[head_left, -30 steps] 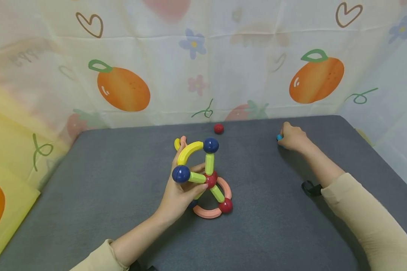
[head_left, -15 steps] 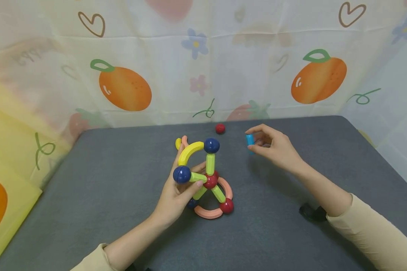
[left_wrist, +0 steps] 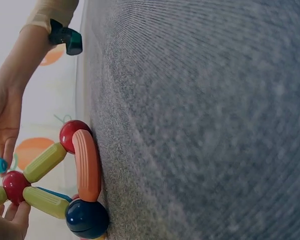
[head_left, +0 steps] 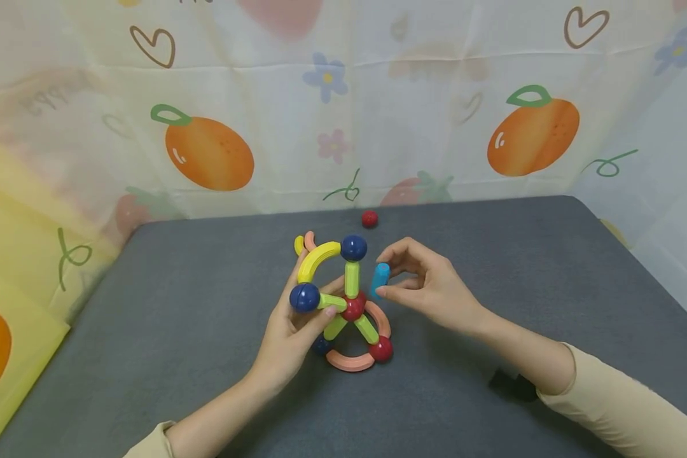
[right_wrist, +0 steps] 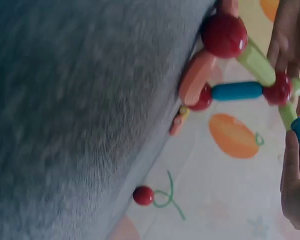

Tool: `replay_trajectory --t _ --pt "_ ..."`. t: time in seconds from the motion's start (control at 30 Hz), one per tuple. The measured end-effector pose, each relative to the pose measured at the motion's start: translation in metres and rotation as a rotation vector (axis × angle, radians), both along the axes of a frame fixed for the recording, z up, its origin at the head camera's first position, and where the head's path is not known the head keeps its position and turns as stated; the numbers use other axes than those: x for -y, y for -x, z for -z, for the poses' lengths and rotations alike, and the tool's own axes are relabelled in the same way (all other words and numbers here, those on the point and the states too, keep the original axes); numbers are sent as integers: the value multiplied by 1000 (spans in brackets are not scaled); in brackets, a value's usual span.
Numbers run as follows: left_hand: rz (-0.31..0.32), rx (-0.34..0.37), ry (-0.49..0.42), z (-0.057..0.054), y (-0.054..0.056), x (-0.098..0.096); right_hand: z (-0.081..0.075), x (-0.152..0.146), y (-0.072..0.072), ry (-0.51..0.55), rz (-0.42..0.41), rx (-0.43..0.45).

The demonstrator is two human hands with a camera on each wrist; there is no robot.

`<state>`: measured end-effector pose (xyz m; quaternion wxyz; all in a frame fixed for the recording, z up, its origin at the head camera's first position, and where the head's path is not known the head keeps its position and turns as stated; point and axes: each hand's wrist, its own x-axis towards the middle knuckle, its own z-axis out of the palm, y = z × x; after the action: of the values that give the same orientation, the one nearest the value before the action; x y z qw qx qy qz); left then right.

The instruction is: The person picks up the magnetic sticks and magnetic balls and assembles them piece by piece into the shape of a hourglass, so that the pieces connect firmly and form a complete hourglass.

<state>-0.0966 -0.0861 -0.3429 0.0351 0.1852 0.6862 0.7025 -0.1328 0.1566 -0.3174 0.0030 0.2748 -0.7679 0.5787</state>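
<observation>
Left of the table's middle stands a ball-and-stick toy structure (head_left: 352, 310) made of navy and red balls, light green sticks and curved yellow and coral pieces. My left hand (head_left: 280, 350) grips it around the central red ball (left_wrist: 14, 187), thumb in front and other fingers behind. Between thumb and fingertips, my right hand (head_left: 437, 294) pinches a short blue stick (head_left: 380, 280), upright with a slight tilt, just right of the structure's upper green stick (head_left: 352, 280). Lower in the structure, the right wrist view shows another blue stick (right_wrist: 236, 91) joining two red balls.
A loose red ball (head_left: 369, 219) lies near the back edge of the dark grey table (head_left: 177, 318). Behind the left fingers lie a yellow curved piece (head_left: 299, 245) and a coral curved piece (head_left: 310, 240). A printed curtain (head_left: 412, 114) hangs behind the table.
My right hand has picked the blue stick up off the table's right side and carried it left, beside the structure. My left hand keeps its grip, almost unmoved.
</observation>
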Motion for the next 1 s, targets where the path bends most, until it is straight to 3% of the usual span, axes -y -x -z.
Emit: replay_trajectory --t 0.27,0.6,1.0 --pt "8 0 -20 -1 -1 -1 5 10 -1 28 -46 -3" --pt "-20 7 36 0 -1 0 10 20 -4 1 -116 -66" --pt "3 -31 18 1 -1 0 10 21 -5 -18 -131 -81"
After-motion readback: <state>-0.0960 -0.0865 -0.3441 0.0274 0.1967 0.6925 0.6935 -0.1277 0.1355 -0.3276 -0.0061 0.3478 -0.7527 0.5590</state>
